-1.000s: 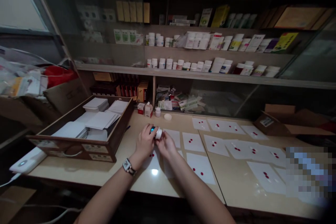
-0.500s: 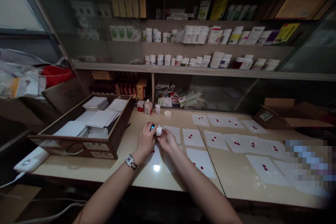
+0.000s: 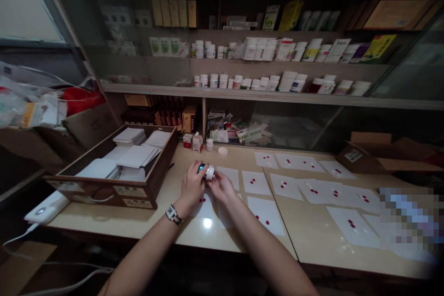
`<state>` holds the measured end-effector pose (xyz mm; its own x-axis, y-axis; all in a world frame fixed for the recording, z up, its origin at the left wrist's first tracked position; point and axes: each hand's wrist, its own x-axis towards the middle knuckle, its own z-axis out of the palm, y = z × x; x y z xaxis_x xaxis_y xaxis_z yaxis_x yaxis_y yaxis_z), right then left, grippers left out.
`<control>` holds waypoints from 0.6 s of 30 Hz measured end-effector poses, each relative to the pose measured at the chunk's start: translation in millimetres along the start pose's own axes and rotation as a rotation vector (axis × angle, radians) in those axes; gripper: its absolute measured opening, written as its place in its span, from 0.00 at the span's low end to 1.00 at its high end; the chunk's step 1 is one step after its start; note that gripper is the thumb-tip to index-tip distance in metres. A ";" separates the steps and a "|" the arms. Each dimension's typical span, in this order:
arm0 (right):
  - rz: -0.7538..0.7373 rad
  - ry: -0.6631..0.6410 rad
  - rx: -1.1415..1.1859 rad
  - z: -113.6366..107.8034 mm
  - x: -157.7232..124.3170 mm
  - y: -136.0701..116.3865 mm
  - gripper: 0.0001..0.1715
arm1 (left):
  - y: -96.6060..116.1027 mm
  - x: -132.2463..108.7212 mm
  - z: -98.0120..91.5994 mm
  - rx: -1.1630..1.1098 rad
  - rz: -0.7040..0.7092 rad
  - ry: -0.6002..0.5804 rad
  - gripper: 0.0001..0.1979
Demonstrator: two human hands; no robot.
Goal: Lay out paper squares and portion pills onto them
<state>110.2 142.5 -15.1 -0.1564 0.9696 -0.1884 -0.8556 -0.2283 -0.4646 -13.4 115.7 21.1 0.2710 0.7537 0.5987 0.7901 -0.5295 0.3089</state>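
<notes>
My left hand [image 3: 193, 183] and my right hand [image 3: 221, 187] meet above the counter, around a small medicine bottle [image 3: 204, 169] with a blue label. The left hand grips the bottle's body, hiding most of it. Fingers of the right hand pinch its white cap [image 3: 210, 172]. Beneath my hands lie white paper sheets, one [image 3: 204, 208] partly covered, marked with red pills or dots. A wristwatch [image 3: 172, 213] sits on my left wrist.
Further marked sheets [image 3: 314, 192] cover the cream counter [image 3: 166, 212]. A wooden drawer [image 3: 114, 189] of white paper stands left. A white bottle [image 3: 210, 145] and a round lid [image 3: 222, 151] stand behind. Medicine shelves [image 3: 277, 95] rise beyond; a cardboard box [image 3: 360, 159] sits right.
The whole view has shifted slightly as my head moved. My hands stay on the bottle and cap, with no clear change in grip.
</notes>
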 end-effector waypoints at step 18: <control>-0.011 0.053 -0.018 7.0 -2.7 2.2 0.07 | -6.5 4.1 -3.4 -0.053 0.022 0.046 0.25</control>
<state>105.3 139.9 -9.5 -0.1204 0.9659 -0.2291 -0.8479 -0.2201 -0.4823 -19.3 120.9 24.1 0.2619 0.7237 0.6386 0.7537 -0.5666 0.3330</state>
